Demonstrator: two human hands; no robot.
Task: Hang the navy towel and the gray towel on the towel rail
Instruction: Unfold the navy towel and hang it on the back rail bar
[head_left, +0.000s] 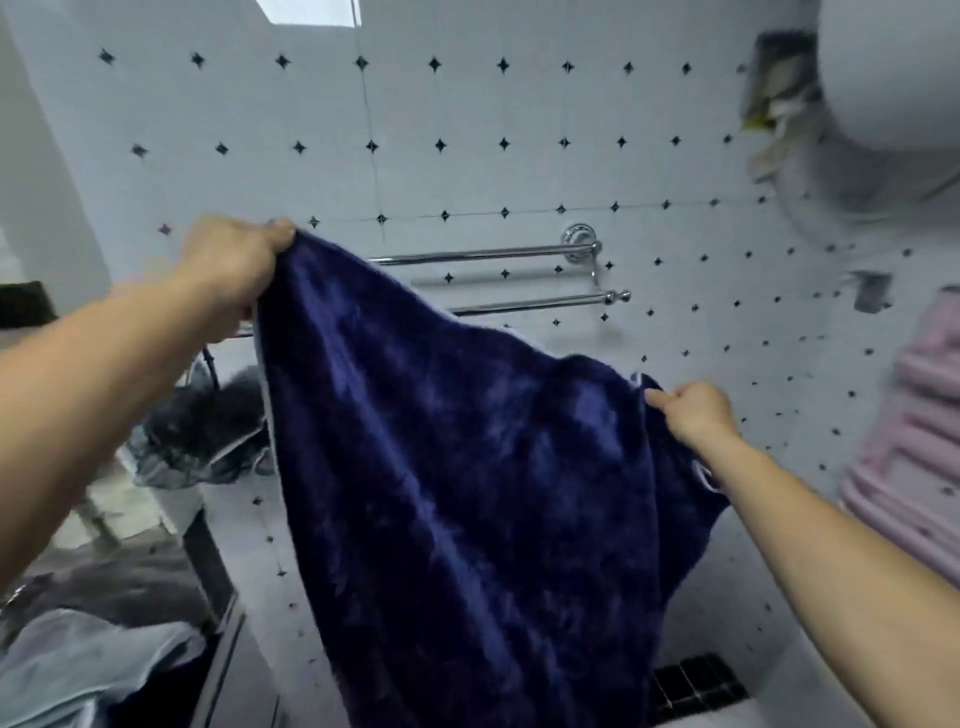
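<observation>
The navy towel hangs spread out in front of me, held by its top edge. My left hand grips the upper left corner, raised level with the towel rail. My right hand pinches the right corner lower down, below the rail. The chrome double towel rail is fixed to the tiled wall behind the towel; its left part is hidden by the cloth. A gray cloth, possibly the gray towel, lies at the lower left.
A dark fluffy item and plastic wrapping sit on a ledge at the left. Pink towels hang at the right edge. A white round appliance is mounted top right. A black drain grate is in the floor.
</observation>
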